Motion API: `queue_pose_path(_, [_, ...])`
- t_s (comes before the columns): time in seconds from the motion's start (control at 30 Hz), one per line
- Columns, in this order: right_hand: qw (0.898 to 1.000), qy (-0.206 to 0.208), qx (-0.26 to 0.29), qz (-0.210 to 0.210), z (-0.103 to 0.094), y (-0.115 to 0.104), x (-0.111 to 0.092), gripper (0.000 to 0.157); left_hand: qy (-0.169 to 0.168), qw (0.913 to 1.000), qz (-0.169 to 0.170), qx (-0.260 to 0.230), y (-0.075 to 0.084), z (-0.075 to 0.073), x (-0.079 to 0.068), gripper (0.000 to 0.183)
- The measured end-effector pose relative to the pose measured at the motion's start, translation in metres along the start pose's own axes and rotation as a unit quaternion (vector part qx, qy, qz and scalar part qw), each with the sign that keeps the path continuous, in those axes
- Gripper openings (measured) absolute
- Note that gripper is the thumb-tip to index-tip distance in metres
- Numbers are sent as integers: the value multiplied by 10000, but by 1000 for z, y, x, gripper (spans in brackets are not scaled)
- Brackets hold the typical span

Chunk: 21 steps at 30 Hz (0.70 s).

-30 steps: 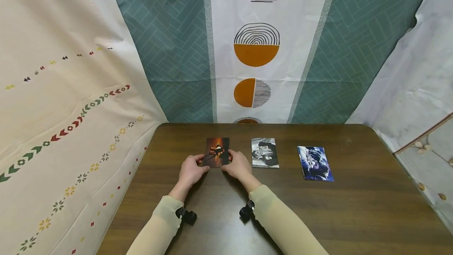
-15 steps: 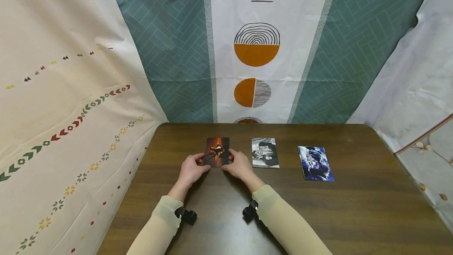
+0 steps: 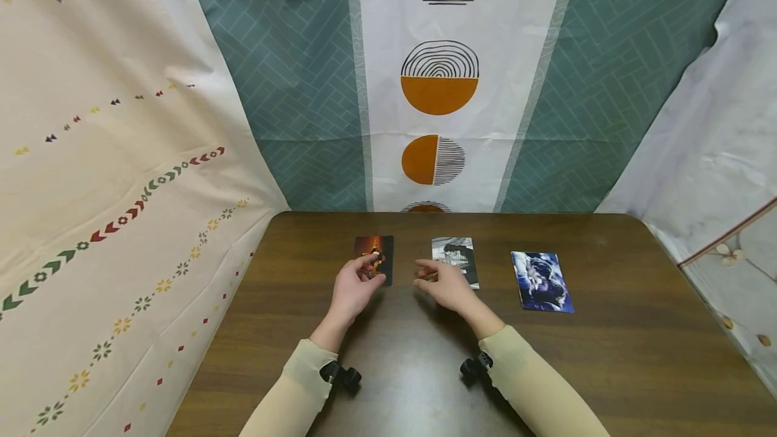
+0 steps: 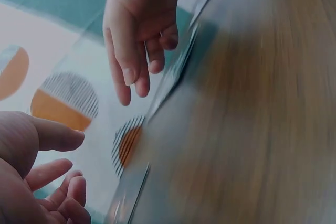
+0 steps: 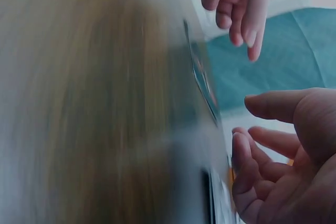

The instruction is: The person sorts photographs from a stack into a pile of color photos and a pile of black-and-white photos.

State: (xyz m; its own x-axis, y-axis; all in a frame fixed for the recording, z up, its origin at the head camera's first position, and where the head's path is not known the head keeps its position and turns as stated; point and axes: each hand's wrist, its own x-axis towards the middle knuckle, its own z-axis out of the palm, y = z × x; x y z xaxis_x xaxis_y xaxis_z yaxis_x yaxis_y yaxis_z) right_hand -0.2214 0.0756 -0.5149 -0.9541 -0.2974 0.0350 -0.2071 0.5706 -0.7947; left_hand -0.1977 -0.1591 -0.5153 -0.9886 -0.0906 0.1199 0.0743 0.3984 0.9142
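A dark picture card (image 3: 385, 246) with an orange glow lies flat at the left of the table. My left hand (image 3: 353, 286) is over its lower left part, fingers loosely bent, holding nothing. The left wrist view shows this hand (image 4: 31, 171) apart from the table. My right hand (image 3: 446, 284) hovers over the lower left of a black-and-white picture card (image 3: 460, 250), hiding part of it. In the right wrist view the right hand (image 5: 294, 156) has thumb and fingers apart with nothing between them. A blue picture card (image 3: 542, 281) lies further right, slightly turned.
The three cards lie in a row on a brown wooden table (image 3: 631, 342), near its back edge. Behind hangs a teal and white curtain (image 3: 303, 106) with orange circles. Patterned cloth (image 3: 121, 208) borders the left side and pale cloth (image 3: 716, 147) the right.
Both hands have let go of the dark card's edges. The right hand has moved right to the black-and-white card; the left has shifted slightly right over the dark card. The cards stay put.
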Motion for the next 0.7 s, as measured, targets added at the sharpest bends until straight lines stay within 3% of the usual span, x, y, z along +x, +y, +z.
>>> queue_pose_path(0.37, [9990, 358, -244, 142, -71, 50, -31, 42, -732, 9965, 292, -285, 29, 64, -9, 42])
queue_pose_path(0.7, [9960, 569, -604, 337, -120, 84, -67, 46, -1412, 9878, 325, -571, 50, 122, -22, 41])
